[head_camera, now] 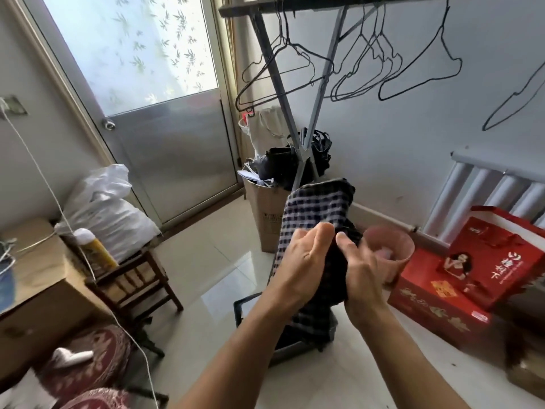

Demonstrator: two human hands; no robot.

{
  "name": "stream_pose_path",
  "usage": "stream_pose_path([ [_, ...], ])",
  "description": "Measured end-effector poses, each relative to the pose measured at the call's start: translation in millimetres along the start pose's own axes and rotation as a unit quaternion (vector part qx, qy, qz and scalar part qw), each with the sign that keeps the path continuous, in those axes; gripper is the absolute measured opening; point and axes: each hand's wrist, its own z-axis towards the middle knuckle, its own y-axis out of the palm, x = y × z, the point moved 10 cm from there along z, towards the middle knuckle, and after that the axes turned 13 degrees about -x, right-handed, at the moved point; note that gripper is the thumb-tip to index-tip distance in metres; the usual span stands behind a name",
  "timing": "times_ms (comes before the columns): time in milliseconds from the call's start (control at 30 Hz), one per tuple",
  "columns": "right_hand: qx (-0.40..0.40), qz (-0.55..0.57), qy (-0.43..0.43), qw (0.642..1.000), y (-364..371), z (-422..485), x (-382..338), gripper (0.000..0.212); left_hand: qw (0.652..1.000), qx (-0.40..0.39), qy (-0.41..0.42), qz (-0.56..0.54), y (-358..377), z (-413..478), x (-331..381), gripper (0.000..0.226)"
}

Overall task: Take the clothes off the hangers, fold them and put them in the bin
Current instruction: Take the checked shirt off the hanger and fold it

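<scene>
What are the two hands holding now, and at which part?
Both the left hand and right hand hold the checked cloth at its middle, above the bin.

Navy-white checked garment, red boxes

The red gift bag beside the radiator carries a few white Chinese brush characters down its front, next to a printed picture, but they are too blurred to read with certainty. The brown cardboard box under the clothes rack bears a dark printed line that is too small to make out.
</scene>
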Motion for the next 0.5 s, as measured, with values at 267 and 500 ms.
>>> stream_pose_path([
  [267,-0.051,0.154,0.119,0.979,12,49,56,0.033,0.978,0.160,-0.133,0.036,-82,1,-66,0.041],
  [500,-0.169,0.155,0.218,0.949,36,109,69,0.042,0.842,0.113,-0.241,-0.468,-112,42,-141,0.044],
])
